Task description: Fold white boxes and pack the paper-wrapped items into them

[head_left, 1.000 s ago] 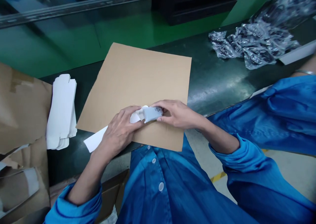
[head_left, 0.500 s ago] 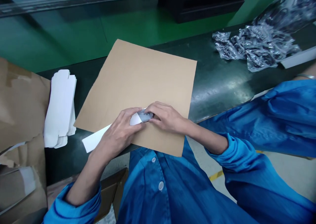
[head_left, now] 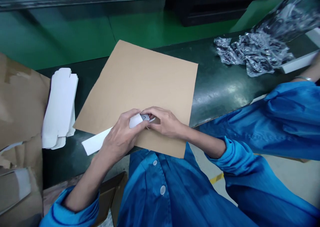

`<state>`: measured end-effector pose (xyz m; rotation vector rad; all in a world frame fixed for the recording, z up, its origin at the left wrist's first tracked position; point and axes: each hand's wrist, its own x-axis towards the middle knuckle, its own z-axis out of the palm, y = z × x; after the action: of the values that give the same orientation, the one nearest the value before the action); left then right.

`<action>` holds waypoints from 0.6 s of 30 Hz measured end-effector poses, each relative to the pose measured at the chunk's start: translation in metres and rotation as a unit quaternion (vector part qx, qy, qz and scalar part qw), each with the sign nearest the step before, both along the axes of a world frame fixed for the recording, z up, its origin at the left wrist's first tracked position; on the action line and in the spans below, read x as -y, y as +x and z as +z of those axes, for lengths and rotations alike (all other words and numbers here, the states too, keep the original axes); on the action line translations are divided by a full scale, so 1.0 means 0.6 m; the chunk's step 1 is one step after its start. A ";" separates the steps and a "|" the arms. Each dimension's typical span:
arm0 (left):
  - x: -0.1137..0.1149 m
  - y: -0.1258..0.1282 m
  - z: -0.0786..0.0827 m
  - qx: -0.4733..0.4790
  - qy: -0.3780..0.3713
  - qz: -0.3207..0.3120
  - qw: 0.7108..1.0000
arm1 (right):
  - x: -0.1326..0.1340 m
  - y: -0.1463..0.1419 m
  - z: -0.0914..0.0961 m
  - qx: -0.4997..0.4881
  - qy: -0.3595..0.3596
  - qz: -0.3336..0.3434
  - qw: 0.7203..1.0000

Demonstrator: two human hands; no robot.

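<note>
A long white carton [head_left: 96, 142] lies across the near edge of a brown cardboard sheet [head_left: 142, 83] on the dark green bench. My left hand [head_left: 121, 135] is closed round the carton's open end. My right hand [head_left: 163, 122] meets it from the right, fingers pinched on a small pale item [head_left: 144, 118] with a dark mark. Most of that item is hidden inside the carton mouth and under my fingers. Both forearms are bare below rolled blue sleeves.
A stack of flat white carton blanks [head_left: 60, 106] lies left of the sheet. Torn brown cardboard boxes [head_left: 20, 100] stand at the far left. Several clear plastic bags with dark parts [head_left: 255, 51] are heaped at the back right. Another person's blue sleeve [head_left: 287, 117] rests on the bench's right.
The pale item has gone further into the carton's open end and shows much less now. My right hand has closed in to the left against my left hand.
</note>
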<state>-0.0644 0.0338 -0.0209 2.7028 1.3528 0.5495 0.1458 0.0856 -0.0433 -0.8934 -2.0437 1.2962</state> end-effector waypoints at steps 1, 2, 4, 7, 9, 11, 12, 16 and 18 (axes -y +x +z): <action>0.000 0.000 -0.001 0.019 0.003 0.016 1.000 | 0.007 -0.003 0.001 -0.032 -0.071 -0.026 0.997; 0.000 0.000 -0.003 0.034 0.003 0.028 0.999 | 0.015 -0.007 0.002 -0.065 -0.135 -0.050 0.987; 0.000 0.001 -0.008 0.045 -0.002 0.029 0.999 | 0.032 -0.021 0.005 -0.112 -0.201 -0.078 0.970; -0.001 0.005 -0.015 0.039 0.010 0.022 0.999 | 0.051 -0.048 0.008 -0.114 -0.192 -0.051 0.973; 0.002 0.011 -0.010 0.031 0.041 0.023 0.998 | 0.047 -0.057 0.012 -0.115 -0.196 -0.054 0.972; 0.011 0.019 0.005 0.029 0.083 0.021 0.996 | 0.024 -0.040 0.020 -0.135 -0.206 -0.084 0.966; 0.019 0.025 0.015 0.035 0.113 0.025 0.993 | 0.006 -0.017 0.026 -0.144 -0.192 -0.114 0.964; 0.063 0.050 0.033 0.064 0.172 0.067 0.981 | -0.085 0.157 0.057 -0.132 -0.010 -0.364 0.922; 0.079 0.061 0.014 0.010 0.094 0.067 0.993 | -0.121 0.261 0.070 -0.037 0.072 -0.516 0.853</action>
<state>-0.0278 -0.0135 -0.0126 2.7547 1.5594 0.7491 0.3027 0.1583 -0.0012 -1.5189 -1.1945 0.5387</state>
